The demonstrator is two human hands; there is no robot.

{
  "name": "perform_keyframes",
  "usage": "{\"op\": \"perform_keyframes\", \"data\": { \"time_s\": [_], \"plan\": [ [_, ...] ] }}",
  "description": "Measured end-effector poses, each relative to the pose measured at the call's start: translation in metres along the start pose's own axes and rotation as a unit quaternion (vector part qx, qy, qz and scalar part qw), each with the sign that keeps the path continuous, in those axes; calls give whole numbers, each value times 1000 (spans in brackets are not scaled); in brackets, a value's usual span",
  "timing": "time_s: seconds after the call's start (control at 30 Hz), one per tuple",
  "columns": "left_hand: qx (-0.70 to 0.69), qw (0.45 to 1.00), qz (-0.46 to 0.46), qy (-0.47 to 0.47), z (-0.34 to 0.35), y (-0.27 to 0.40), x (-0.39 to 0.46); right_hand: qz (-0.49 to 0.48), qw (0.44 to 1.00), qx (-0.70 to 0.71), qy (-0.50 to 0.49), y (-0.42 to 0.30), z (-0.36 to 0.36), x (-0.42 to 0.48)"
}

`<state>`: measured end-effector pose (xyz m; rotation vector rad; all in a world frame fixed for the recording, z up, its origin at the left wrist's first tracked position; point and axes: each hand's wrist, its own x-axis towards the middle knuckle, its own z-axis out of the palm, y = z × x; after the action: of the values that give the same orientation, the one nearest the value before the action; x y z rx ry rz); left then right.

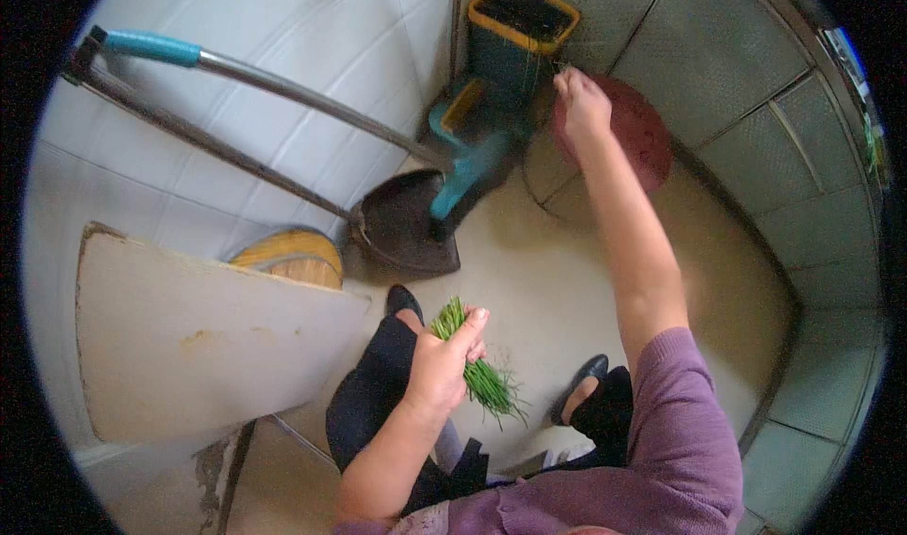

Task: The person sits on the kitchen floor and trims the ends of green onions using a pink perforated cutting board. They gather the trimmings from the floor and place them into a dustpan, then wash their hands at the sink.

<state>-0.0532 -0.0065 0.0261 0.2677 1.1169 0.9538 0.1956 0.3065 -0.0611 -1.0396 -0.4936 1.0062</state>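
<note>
My left hand (445,361) is closed around a bunch of thin green stalks (490,388), their cut ends above the fist and their wispy tips hanging below it. My right hand (582,103) is stretched far forward, fingers pinched together beside a bin with a yellow rim (523,38). A few thin strands show at its fingertips, too small to tell clearly. Some green strands hang over the bin's near side; its inside looks dark. Below the right hand lies a round red thing (631,135), partly covered by the forearm.
A dark dustpan (407,227) with a long handle and a broom with a teal head (471,170) stand against the white tiled wall at left. A pale board (212,337) juts in at the left, a round yellow wooden thing (301,255) behind it. Tiled cabinets or walls (744,96) bound the right.
</note>
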Motion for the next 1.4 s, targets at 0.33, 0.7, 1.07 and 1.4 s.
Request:
{"op": "perform_keyframes", "data": {
  "time_s": [0.33,0.7,1.07,1.4],
  "plan": [
    [-1,999,30,44,-2,-1,13,326,934,-106,97,144,-232,-278],
    [153,967,191,68,8,9,12,213,707,-674,19,202,-393,-390],
    [182,974,118,60,13,1,17,213,765,-606,-51,272,-302,-420],
    [200,971,116,66,14,-9,15,47,649,-756,-66,214,-377,-331]
  ]
}}
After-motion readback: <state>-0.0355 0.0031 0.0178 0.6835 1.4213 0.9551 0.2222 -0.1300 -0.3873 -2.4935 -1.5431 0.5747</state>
